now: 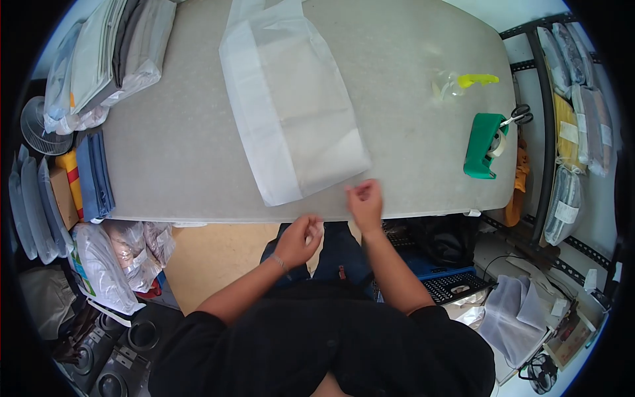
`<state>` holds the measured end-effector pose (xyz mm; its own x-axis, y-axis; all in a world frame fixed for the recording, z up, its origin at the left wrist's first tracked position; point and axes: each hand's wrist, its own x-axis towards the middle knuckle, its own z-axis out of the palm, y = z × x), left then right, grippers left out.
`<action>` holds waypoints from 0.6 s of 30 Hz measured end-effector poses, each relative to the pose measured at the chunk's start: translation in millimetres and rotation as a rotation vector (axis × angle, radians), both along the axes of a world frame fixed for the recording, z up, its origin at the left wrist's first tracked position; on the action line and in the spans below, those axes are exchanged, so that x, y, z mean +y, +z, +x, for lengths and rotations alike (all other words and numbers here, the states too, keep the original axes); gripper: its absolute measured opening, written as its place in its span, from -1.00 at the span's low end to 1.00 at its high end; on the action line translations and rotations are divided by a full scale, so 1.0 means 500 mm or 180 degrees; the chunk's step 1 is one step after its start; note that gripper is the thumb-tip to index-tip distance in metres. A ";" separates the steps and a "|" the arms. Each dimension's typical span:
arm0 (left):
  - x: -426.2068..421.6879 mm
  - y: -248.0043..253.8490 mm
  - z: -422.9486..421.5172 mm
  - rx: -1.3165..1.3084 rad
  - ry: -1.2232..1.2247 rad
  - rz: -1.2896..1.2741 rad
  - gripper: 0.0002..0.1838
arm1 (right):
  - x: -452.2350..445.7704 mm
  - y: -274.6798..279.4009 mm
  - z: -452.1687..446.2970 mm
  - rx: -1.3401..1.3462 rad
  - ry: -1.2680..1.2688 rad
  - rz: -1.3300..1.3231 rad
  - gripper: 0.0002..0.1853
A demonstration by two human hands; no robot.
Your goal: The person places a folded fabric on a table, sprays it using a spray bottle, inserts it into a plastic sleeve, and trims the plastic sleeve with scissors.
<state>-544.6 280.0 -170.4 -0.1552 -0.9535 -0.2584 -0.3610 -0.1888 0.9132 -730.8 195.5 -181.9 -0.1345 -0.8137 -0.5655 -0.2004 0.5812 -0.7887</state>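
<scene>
Fingers (309, 222), left hand (296, 245) and right hand (366, 206): curled; whether gripping, cannot tell. White carrier bag (301, 112): likely light, limp; best taken by near corners.

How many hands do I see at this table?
2: the bare left hand at the front edge of the grey tabletop, and the bare right hand near a corner of the long, flat, white bag. No others show.

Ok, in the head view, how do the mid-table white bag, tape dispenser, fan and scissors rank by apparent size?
1. White bag
2. Tape dispenser and fan: too alike to rank
3. Scissors
</scene>
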 end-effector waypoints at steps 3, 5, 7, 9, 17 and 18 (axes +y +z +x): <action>-0.085 -0.009 -0.058 0.1688 0.1381 0.1695 -0.72 | -0.071 0.036 -0.056 0.1580 0.0566 -0.1005 -0.65; -0.139 -0.009 -0.079 0.2336 0.1864 0.2213 -0.63 | -0.119 0.031 -0.081 0.2186 0.1130 -0.1334 -0.69; -0.160 -0.010 -0.099 0.2505 0.2262 0.2383 -0.66 | -0.147 0.021 -0.098 0.1993 0.2048 -0.1135 -0.83; -0.173 -0.008 -0.101 0.2339 0.2414 0.2374 -0.68 | -0.156 0.026 -0.105 0.1913 0.2220 -0.1179 -0.86; -0.063 -0.046 -0.112 0.1854 0.2768 0.2241 -0.63 | -0.005 0.023 -0.149 0.1546 0.2661 -0.0985 -0.84; -0.031 -0.029 -0.117 0.1836 0.2738 0.2262 -0.59 | 0.034 0.035 -0.153 0.1618 0.2791 -0.0869 -0.84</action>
